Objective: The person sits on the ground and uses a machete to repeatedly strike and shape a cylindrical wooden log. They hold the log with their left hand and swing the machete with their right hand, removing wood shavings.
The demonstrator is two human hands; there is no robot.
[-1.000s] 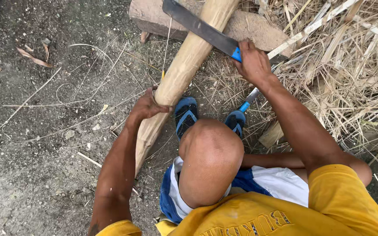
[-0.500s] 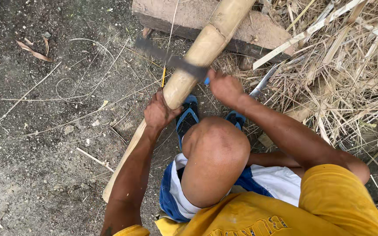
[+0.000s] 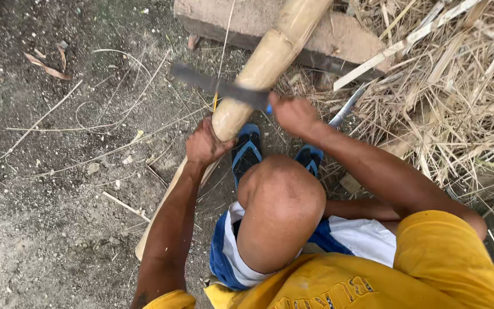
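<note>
your left hand [image 3: 204, 144] wraps closed around the bamboo pole [image 3: 258, 71], steadying it beside your knee [image 3: 281, 209] and blue sandals [image 3: 248, 150]. your right hand [image 3: 294, 113] clamps the knife [image 3: 218, 87], blade across the pole. farther off, the pole leans on a stone block [image 3: 247, 20] so it stays raised above the ground [image 3: 58, 200].

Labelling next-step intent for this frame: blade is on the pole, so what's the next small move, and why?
Probably draw the dark long-bladed knife along the thick tan bamboo pole, away from the left hand. The blade lies across the pole just above that gripping hand, the right hand holds the handle, and the pole's far end rests on a wooden block.
</note>
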